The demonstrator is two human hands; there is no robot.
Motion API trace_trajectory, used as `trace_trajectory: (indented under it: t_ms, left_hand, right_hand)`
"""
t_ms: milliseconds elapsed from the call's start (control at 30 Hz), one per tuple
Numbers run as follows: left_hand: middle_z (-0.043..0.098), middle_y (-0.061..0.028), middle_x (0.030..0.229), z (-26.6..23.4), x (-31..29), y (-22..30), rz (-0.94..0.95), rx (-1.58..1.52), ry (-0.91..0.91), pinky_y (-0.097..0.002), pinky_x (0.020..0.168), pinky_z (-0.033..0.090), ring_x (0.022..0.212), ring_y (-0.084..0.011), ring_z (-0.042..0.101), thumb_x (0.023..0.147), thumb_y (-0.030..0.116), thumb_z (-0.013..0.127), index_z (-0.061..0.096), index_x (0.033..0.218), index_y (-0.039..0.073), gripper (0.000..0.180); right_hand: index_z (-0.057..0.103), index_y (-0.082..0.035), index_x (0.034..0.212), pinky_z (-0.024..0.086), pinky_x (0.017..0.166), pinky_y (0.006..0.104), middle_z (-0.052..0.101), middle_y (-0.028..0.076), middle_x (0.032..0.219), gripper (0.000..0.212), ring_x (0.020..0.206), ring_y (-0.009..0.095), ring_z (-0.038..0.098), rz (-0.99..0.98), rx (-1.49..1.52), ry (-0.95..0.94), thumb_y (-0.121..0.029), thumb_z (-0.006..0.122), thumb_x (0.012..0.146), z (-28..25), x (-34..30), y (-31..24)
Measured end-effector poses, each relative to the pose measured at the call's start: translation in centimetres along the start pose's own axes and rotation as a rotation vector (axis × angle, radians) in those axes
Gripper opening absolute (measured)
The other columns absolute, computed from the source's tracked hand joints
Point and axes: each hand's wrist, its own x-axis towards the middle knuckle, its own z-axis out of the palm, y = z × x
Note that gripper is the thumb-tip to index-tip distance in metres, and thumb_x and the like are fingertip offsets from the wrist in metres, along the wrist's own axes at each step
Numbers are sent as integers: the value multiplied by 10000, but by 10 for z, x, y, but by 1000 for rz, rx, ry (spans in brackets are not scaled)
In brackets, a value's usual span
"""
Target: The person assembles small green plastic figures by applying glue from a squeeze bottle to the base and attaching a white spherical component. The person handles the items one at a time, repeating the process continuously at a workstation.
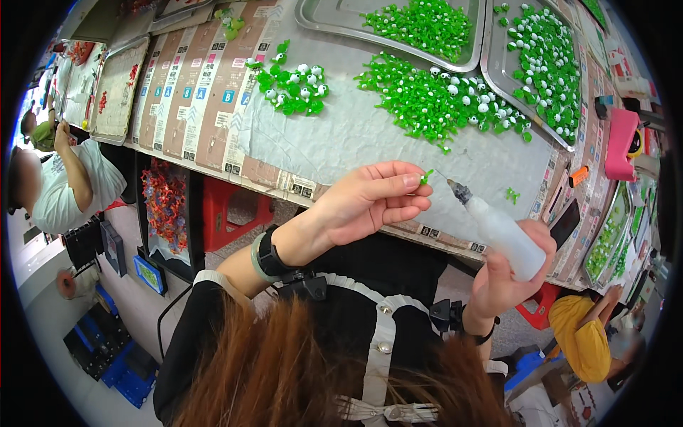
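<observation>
Between the thumb and fingertips of my left hand point(377, 192) is a small green plastic piece point(427, 176). My right hand point(509, 274) grips a white squeeze bottle point(504, 235), tilted so that its dark tip and thin needle point(442, 174) point at the green piece. From this view I cannot tell whether the needle touches it. Beyond my hands, a heap of small green pieces point(409, 96) lies on the white sheet point(334, 135), with white ball-shaped parts along its right side. A smaller cluster of green pieces with white balls point(295, 89) is at the left. One loose green piece point(512, 194) lies beside the bottle.
Two metal trays point(341, 27) point(498, 71) with green parts stand at the back. To the right are a pink tape dispenser point(621, 146), an orange object point(578, 176) and a dark phone-like slab point(565, 224). Other people sit at far left and lower right.
</observation>
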Motion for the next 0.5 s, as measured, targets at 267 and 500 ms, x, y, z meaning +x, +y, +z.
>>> trace_trajectory:
  t_ms: [267, 500]
  left_hand:
    - [559, -112, 874, -1, -1, 0, -5, -9, 5, -241, 680, 490, 779, -175, 572, 803, 77, 474, 500, 947, 10, 161]
    - [561, -109, 873, -2, -2, 0, -12, 0, -9, -241, 679, 490, 781, -176, 573, 810, 76, 460, 496, 959, 15, 165]
  right_hand:
    - [442, -40, 855, 351, 621, 237, 425, 45, 762, 425, 673, 133, 425, 18, -70, -54, -115, 727, 549, -3, -2, -4]
    - [440, -40, 847, 346, 627, 228, 432, 51, 754, 420, 677, 128, 425, 20, -133, -78, -119, 727, 550, -4, -2, 0]
